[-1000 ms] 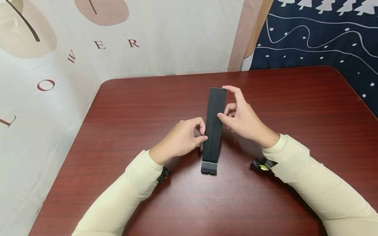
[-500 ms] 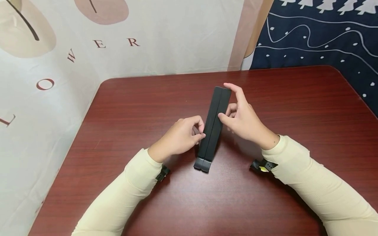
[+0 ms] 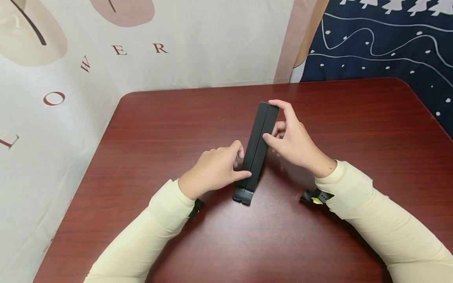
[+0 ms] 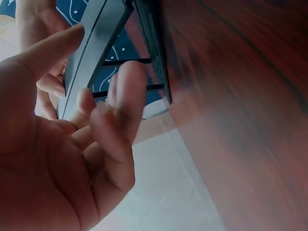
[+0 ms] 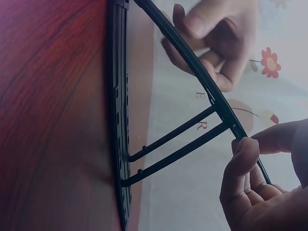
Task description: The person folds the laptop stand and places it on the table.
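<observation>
A black folding laptop stand point(image 3: 256, 149) stands tilted on the table, its paired top bars side by side. In the right wrist view two thin struts point(image 5: 180, 147) join the raised bar to the perforated base point(image 5: 121, 110). My right hand point(image 3: 291, 137) grips the raised far part, thumb on top, index finger at the far end. My left hand point(image 3: 216, 169) is at the near left side, with its thumb point(image 3: 242, 174) laid across the bars. Its other fingers are loosely bent beside and below the bar in the left wrist view point(image 4: 101, 134).
The stand is on a reddish-brown wooden table point(image 3: 159, 129). A pale curtain with printed letters point(image 3: 212, 47) hangs behind it, and a dark blue cloth with trees point(image 3: 382, 47) hangs at the right. Each wrist wears a black strapped camera point(image 3: 316, 196).
The stand has turned, its far end going right and its near end left. My left thumb has stretched farther across the bars; my right hand has shifted only slightly.
</observation>
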`<move>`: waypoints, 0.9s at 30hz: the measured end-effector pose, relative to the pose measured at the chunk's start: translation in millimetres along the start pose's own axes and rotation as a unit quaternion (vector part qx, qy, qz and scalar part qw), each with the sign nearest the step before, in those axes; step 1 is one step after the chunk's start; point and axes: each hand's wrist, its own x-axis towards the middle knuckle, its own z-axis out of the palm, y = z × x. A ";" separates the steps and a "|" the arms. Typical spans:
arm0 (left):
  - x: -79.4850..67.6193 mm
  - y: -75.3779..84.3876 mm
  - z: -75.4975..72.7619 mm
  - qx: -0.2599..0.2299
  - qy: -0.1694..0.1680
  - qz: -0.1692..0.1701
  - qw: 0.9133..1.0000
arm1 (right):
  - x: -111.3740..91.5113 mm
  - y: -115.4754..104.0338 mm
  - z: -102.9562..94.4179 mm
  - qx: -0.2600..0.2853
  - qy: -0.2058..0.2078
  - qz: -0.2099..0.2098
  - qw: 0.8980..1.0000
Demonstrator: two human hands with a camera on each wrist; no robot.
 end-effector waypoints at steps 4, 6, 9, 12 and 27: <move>-0.8 -0.2 0.6 0.021 -0.014 0.000 1.000 | 1.1 0.5 -1.7 -0.005 0.012 0.006 1.000; -1.0 -0.6 1.4 0.029 -0.021 0.002 0.999 | 1.0 0.7 -2.9 -0.009 0.016 0.009 1.000; -1.4 -1.2 2.8 0.039 -0.031 0.008 0.999 | 0.8 1.3 -4.3 -0.010 0.022 0.014 1.000; -1.7 -1.6 4.4 0.049 -0.037 0.012 0.998 | 0.8 2.1 -4.9 -0.007 0.030 0.020 0.999; 0.0 -1.7 7.9 0.057 -0.046 -0.003 0.997 | 4.1 4.5 -8.1 0.016 0.077 0.040 0.996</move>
